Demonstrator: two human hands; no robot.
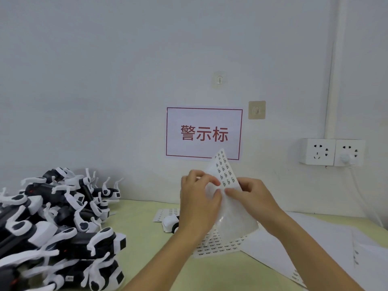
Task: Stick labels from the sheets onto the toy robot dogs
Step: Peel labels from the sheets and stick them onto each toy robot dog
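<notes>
Near us, a heap of toy robot dogs (pixel 56 225) lies at the left, well apart from our raised hands. Our left hand (pixel 199 198) grips the upright label sheet (pixel 225 175); our right hand (pixel 249 196), fingers pinched together, picks at a label beside the left thumb.

We see a pale green table (pixel 138 232) with piled toy robot dogs (pixel 56 225) at left, label sheets (pixel 212 246) mid-table, white paper (pixel 315 238) at right.
</notes>
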